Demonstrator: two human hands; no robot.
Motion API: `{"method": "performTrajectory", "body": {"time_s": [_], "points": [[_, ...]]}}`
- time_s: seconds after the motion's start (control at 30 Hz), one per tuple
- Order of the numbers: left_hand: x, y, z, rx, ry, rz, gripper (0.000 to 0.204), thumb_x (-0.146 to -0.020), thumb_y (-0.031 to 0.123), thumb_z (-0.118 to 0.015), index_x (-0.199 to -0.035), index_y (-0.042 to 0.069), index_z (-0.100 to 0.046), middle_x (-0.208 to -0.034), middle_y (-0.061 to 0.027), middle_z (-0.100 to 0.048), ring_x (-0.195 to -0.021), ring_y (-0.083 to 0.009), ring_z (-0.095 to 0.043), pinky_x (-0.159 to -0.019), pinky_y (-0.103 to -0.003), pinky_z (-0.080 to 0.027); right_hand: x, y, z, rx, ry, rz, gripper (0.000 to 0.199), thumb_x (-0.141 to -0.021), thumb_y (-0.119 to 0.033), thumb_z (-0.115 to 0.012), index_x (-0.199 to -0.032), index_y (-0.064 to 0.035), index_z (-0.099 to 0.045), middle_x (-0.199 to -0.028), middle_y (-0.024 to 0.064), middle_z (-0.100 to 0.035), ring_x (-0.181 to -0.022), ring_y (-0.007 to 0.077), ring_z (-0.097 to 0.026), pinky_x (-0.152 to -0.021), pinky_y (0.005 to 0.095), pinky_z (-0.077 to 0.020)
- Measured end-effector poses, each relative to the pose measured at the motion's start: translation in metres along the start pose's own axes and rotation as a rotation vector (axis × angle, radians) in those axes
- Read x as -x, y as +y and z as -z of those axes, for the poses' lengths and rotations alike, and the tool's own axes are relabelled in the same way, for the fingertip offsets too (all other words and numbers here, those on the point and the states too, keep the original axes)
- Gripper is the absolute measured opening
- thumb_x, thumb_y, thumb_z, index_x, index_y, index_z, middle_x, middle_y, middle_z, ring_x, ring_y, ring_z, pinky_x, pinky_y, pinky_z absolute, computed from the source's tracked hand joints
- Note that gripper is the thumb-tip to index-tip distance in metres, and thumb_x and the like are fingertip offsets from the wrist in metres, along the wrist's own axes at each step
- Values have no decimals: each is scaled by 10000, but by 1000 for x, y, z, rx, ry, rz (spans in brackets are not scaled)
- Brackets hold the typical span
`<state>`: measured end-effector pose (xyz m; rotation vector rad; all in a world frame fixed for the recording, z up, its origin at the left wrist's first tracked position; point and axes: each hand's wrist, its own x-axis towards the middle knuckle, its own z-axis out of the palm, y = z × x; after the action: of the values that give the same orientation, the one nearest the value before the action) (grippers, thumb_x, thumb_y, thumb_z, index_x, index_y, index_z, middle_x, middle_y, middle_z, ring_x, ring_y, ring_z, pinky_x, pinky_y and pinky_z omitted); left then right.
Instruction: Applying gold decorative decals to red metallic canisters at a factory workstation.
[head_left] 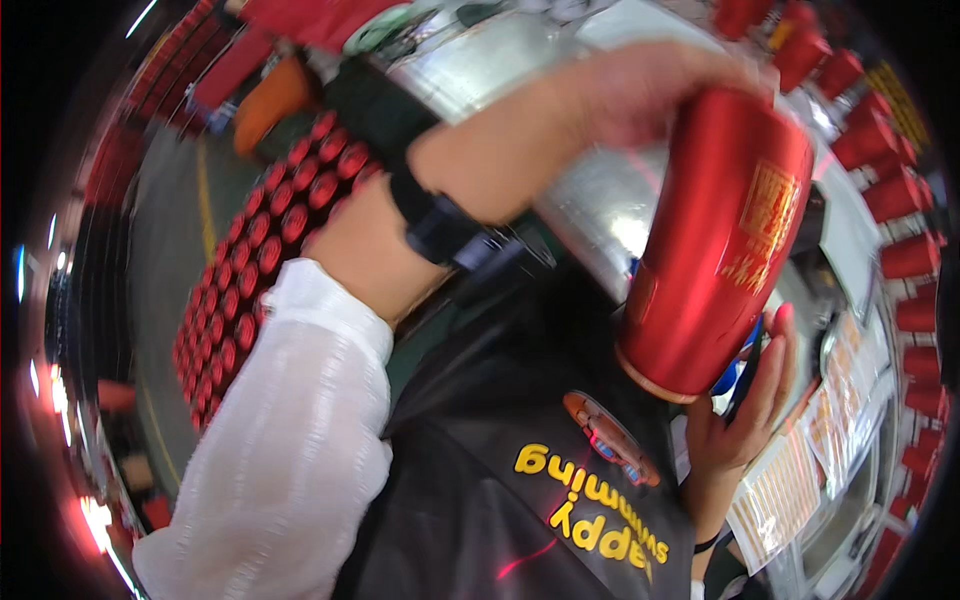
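A shiny red cylindrical container [715, 240] with gold printing is tilted in front of my body, its gold-coloured edge toward the lower left. My left hand [650, 90], blurred by motion, reaches over from the left and is closed around its upper end; the fingertips are partly hidden. Close by the container's lower end, my right hand [745, 415] has its fingers stretched out and apart. Whether the right fingers touch the container I cannot tell. Something blue [735, 375] shows between that hand and the container. A black strap with a small device [450, 235] sits on my left forearm.
Behind the container is a shiny metal worktable [480, 60]. Sheets of orange-and-white labels [775, 500] lie at right. Red cylindrical containers [905, 255] line the right edge. Many round red pieces [265, 240] stand in rows at left, with an orange seat [270, 105] beyond.
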<state>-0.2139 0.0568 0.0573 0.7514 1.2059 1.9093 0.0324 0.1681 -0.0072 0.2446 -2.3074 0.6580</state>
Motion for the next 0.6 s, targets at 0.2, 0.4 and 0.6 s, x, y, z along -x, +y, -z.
{"method": "performTrajectory", "body": {"time_s": [0.2,0.4,0.6], "points": [[215,100,19,-555,488,-349,243,-936,217,-538,-1159,140,-596,-1152,-125,-605,-1066,-292,-574,-1040,-483,-350,-45,-29,-52,-323,-74,336,609,-736,-235,-738,-1245,7,-508,-1283,270,-498,-1166,396,-509,-967,438,-405],[404,41,46,-721,1248,-401,318,-921,228,-566,-1111,-23,-606,-1042,-106,-643,-926,-176,-617,-843,-314,-494,-44,-53,-99,-393,-180,410,499,-797,-153,-698,-1243,5,-539,-1290,210,-520,-1182,354,-505,-978,396,-403],[489,-79,131,-1329,1717,-178,313,-811,211,-701,-1030,-2,-636,-958,-131,-666,-896,-193,-632,-840,-315,-471,-46,-76,-125,-326,-291,259,340,-868,-31,-579,-1207,-20,-575,-1291,190,-521,-1189,332,-507,-988,384,-401]]}}
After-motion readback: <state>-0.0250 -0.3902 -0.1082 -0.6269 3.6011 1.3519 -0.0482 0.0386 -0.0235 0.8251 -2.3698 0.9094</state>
